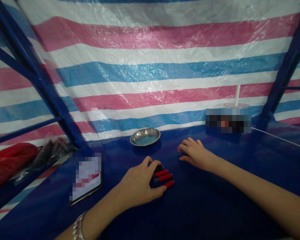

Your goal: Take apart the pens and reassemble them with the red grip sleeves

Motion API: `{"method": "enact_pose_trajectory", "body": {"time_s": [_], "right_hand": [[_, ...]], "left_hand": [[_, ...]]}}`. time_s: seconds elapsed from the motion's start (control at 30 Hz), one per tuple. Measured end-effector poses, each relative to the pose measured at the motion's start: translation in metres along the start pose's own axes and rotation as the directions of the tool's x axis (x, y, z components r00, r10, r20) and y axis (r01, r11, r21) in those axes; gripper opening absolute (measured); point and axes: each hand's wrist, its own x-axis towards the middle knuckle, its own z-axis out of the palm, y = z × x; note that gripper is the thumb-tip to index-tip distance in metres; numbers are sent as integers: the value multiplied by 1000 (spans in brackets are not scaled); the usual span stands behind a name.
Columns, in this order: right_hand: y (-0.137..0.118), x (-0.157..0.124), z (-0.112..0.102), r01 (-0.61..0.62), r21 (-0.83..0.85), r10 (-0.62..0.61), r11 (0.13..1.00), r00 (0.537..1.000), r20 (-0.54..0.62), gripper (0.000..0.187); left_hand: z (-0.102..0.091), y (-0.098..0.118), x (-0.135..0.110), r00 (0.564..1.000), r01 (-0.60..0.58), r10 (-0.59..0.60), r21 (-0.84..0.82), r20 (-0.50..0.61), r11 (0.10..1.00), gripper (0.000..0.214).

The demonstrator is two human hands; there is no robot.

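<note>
A black-edged, flat smartphone [86, 188] is lying left on the glossy dark-blue tabletop [190, 213]. The left hand [140, 182] is arching, thumb and fingers apart, around slim red-and-black pens [166, 177] on the tabletop; I cannot tell whether it is gripping. Beyond, a shallow silver metal dish [145, 137] is sitting. The right hand's [196, 155] fingers are curling, its grip unclear.

Here now, holds the left forearm [107, 201] slanted in from lower left, with the left hand [140, 181] arched palm down, fingers bent, thumb pointing right. And across, holds the right forearm [250, 180] extended, with the right hand [196, 154] curled loosely, slightly farther forward.
</note>
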Motion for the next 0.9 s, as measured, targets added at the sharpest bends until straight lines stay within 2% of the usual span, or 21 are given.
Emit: {"method": "enact_pose_trajectory", "body": {"time_s": [0.13, 0.27, 0.57, 0.77, 0.9], "right_hand": [[4, 0, -2, -35, 22, 35, 999, 999, 27, 19], [6, 0, -4, -67, 21, 66, 998, 996, 68, 20], [6, -1, -5, -103, -2, 103, 995, 989, 110, 16], [9, 0, -5, -116, -11, 117, 993, 985, 131, 16], [11, 0, -5, -136, -17, 137, 991, 982, 134, 19]], "left_hand": [[2, 5, -1, 999, -16, 18, 55, -31, 998, 39], [2, 4, -2, 1000, -23, 25, 106, -15, 994, 42], [3, -2, -1, 999, -23, 27, 111, -35, 994, 36], [0, 1, -1, 998, -31, 37, 122, -45, 992, 36], [-1, 4, -2, 995, -87, 93, 108, -45, 990, 30]]}}
